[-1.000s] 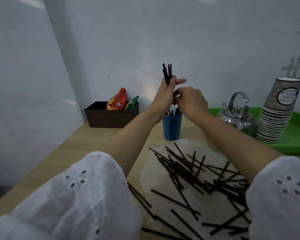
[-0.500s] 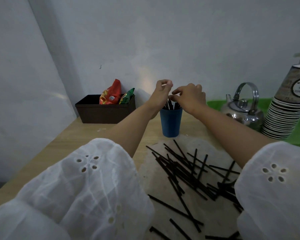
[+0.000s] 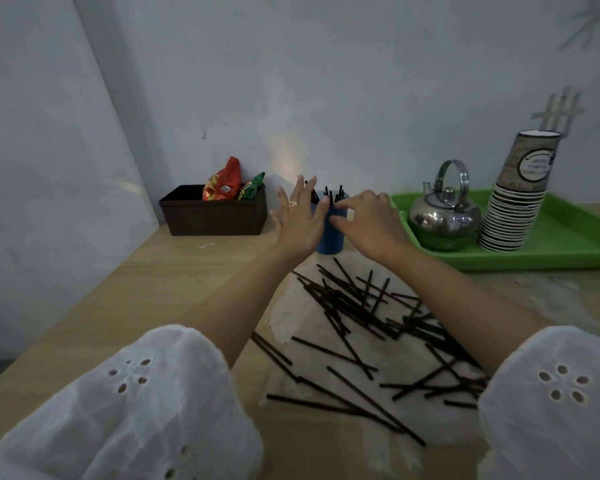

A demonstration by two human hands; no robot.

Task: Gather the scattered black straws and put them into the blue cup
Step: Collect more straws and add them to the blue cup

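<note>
Scattered black straws point(image 3: 354, 306): a crossed heap is seen on the pale sheet point(image 3: 388, 351) on the table point(image 3: 136, 299), between the two forearms; most long axes run from far left to near right; a few lie almost across.
Left hand point(image 3: 298, 226): held up beside the cup's left wall; fingers point(image 3: 297, 197) spread straight, nothing gripped.
Right hand point(image 3: 369, 221): set at the cup's right side, thumb toward its wall; fingers loosely bent, no straw held; contact with the cup cannot be told.
Blue cup point(image 3: 331, 237): upright between the hands, just beyond the heap; some straws stand in it.
Coming move: judged a reach toward the body, since the heap lies nearer than the fingers; its dense part is closer to the right arm.
</note>
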